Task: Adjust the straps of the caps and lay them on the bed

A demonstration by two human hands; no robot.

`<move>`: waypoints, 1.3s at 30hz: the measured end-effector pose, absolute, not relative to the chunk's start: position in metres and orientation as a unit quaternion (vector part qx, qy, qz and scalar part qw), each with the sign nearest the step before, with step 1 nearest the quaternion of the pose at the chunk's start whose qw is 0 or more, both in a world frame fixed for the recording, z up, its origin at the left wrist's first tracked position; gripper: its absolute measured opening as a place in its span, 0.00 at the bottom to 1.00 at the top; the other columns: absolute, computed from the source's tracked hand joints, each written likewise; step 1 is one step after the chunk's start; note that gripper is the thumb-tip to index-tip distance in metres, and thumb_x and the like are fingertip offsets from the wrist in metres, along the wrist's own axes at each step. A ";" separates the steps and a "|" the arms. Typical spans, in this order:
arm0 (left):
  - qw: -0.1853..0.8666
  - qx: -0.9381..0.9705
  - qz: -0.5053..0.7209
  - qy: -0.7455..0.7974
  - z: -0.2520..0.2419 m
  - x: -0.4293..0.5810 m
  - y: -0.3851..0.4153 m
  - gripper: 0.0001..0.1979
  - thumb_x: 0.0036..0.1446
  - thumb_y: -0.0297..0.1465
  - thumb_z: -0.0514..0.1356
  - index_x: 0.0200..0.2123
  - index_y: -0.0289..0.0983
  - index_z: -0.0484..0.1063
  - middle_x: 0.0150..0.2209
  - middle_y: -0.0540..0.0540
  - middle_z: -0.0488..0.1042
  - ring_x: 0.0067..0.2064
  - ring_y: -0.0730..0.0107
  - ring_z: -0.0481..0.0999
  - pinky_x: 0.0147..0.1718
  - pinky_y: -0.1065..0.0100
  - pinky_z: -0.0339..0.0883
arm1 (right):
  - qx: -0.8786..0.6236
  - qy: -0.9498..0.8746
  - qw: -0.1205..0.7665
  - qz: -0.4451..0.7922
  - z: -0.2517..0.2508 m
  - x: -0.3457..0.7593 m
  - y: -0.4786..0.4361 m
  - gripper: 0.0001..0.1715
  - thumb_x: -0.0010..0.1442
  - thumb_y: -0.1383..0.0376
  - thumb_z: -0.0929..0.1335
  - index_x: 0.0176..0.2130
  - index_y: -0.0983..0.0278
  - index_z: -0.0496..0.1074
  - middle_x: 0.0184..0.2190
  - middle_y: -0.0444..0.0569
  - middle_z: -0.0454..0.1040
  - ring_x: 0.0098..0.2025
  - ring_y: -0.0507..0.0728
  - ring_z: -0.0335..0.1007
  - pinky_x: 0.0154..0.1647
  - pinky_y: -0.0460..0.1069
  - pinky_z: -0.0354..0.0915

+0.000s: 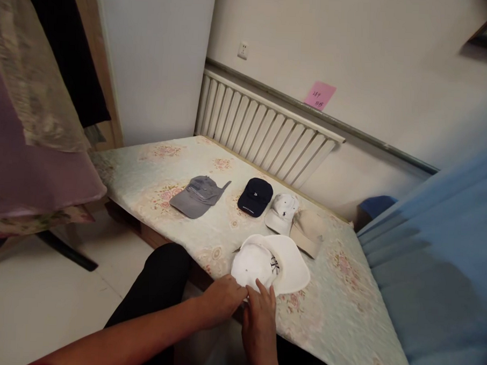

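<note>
A white baseball cap [253, 262] with a dark letter logo lies at the near edge of the bed, its brim turned to the right. My left hand [224, 300] is closed, fingers curled at the cap's near rim. Right beside it, my right hand [261, 309] pinches the same rim, with some fingers resting along the crown's side. What exactly lies between the fingertips is partly hidden. Beyond are a grey cap [198, 196], a navy cap [255, 197], a smaller white cap [282, 213] and a beige cap [307, 232], which touches the smaller white one.
The caps lie on a bed with a floral cover [335, 294]. Behind it are a radiator [265, 129] and a wall with a pink note [320, 95]. A blue curtain [438, 239] hangs at right. Draped clothes [41, 87] cover a chair at left.
</note>
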State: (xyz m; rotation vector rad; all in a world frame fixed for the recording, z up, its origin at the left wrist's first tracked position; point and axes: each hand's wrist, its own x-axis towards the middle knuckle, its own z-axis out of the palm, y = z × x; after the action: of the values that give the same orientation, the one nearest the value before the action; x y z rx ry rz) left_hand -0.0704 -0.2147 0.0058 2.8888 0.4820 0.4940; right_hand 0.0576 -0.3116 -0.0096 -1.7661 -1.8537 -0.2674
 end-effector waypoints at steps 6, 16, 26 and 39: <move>0.098 0.967 0.175 0.160 0.009 -0.081 -0.209 0.08 0.61 0.27 0.52 0.35 0.34 0.70 0.31 0.45 0.74 0.34 0.63 0.73 0.36 0.64 0.63 | -0.657 -0.682 0.302 -0.106 -0.021 0.071 -0.309 0.17 0.61 0.74 0.57 0.42 0.62 0.70 0.38 0.51 0.75 0.51 0.59 0.68 0.62 0.68 0.48; 0.152 0.949 0.229 0.151 0.037 -0.101 -0.192 0.08 0.62 0.30 0.51 0.37 0.36 0.70 0.34 0.46 0.74 0.38 0.65 0.73 0.38 0.67 0.64 | -0.659 -0.657 0.359 -0.068 -0.023 0.087 -0.315 0.15 0.59 0.74 0.59 0.40 0.61 0.69 0.36 0.49 0.75 0.43 0.56 0.72 0.59 0.65 0.55; 0.259 0.914 0.268 0.161 0.071 -0.104 -0.189 0.12 0.64 0.32 0.48 0.38 0.36 0.70 0.36 0.47 0.73 0.39 0.71 0.72 0.39 0.72 0.64 | -0.683 -0.636 0.358 -0.040 -0.011 0.086 -0.318 0.16 0.60 0.73 0.59 0.42 0.61 0.70 0.37 0.48 0.76 0.41 0.57 0.73 0.57 0.64 0.58; 0.323 0.887 0.271 0.187 0.076 -0.088 -0.200 0.06 0.58 0.28 0.54 0.32 0.36 0.71 0.31 0.50 0.73 0.35 0.73 0.71 0.36 0.73 0.61 | -0.663 -0.632 0.399 -0.034 0.005 0.061 -0.313 0.12 0.62 0.67 0.61 0.43 0.61 0.71 0.38 0.49 0.77 0.42 0.57 0.72 0.51 0.56 0.65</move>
State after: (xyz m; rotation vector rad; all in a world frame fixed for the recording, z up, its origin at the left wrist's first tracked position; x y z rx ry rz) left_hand -0.0884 -0.1996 0.0760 2.3276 0.4908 0.7121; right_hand 0.0607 -0.3134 0.0050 -1.6788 -1.5992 -0.0859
